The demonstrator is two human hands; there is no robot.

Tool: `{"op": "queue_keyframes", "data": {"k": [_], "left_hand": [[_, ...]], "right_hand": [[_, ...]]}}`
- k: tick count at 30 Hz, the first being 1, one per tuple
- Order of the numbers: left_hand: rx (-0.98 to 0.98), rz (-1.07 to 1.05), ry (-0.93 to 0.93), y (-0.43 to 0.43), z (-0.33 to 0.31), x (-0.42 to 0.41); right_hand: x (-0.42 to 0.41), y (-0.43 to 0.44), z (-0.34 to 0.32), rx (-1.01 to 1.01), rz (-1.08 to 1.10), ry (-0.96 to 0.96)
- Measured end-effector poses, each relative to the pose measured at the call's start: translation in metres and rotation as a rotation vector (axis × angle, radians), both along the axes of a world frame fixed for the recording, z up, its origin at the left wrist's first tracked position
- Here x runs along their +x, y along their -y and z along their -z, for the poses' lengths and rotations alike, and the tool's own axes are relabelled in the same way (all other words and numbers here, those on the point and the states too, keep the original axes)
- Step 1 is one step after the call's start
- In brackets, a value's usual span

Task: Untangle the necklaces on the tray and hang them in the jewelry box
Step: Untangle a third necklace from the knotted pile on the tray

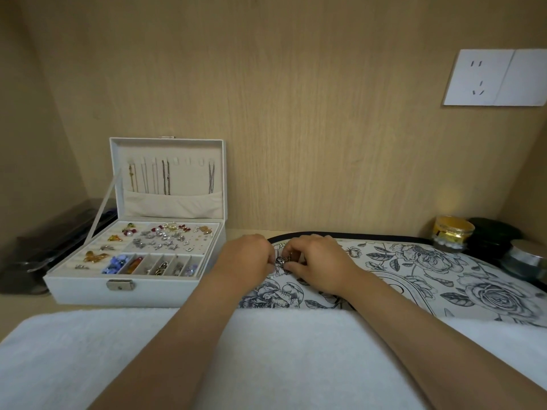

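Centrally, necklaces [281, 261]: a small silver tangle on the far-left part of the tray, between the two hands.
Left hand [248, 258]: fingers [268, 257] curled, pinching the tangle from its left.
Right hand [316, 263]: fingers [291, 267] curled, pinching the same tangle from its right.
Tray [444, 270]: black-and-white floral print, dark rim, just right of the jewelry box.
Table [23, 306]: pale wood; a white towel [88, 350] lies along its near edge, under both forearms.
Room: wood-grain wall [296, 113] behind; white socket plate [497, 78] far right.
Dark case [44, 250]: left of the box.
Jewelry box [118, 288]: white, lid [168, 149] upright; chains [165, 177] hang inside the lid into a pocket; compartments below hold earrings, brooches, beads.
Jars: gold jar [451, 235], black jar [491, 235], silver tin [527, 258] at the tray's far-right edge.
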State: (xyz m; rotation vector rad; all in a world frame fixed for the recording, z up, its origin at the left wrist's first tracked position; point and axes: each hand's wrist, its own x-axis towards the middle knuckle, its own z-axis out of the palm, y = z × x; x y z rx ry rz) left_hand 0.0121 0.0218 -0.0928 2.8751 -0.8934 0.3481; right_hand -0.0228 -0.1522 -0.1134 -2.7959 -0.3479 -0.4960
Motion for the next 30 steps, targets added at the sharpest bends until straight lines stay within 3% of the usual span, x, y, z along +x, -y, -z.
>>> {"op": "queue_keyframes", "data": {"k": [6,14,19,25,30], "left_hand": [[0.108,0.009,0.159,0.009,0.013,0.001],[-0.444,0.118,-0.083,0.011,0.025,0.015],[-0.407,0.13,-0.014,0.011,0.025,0.018],[-0.223,0.095,-0.064,0.012,0.027,0.02],[-0.281,0.106,-0.111,0.009,0.027,0.019]], "right_hand": [[0.002,0.0,0.003,-0.001,0.0,-0.017],[0.006,-0.001,0.005,0.168,0.1,-0.07],[0.01,0.002,0.007,0.302,0.182,-0.057],[0.009,0.005,0.005,0.124,0.275,0.008],[0.01,0.007,0.005,0.107,0.216,-0.055]]}}
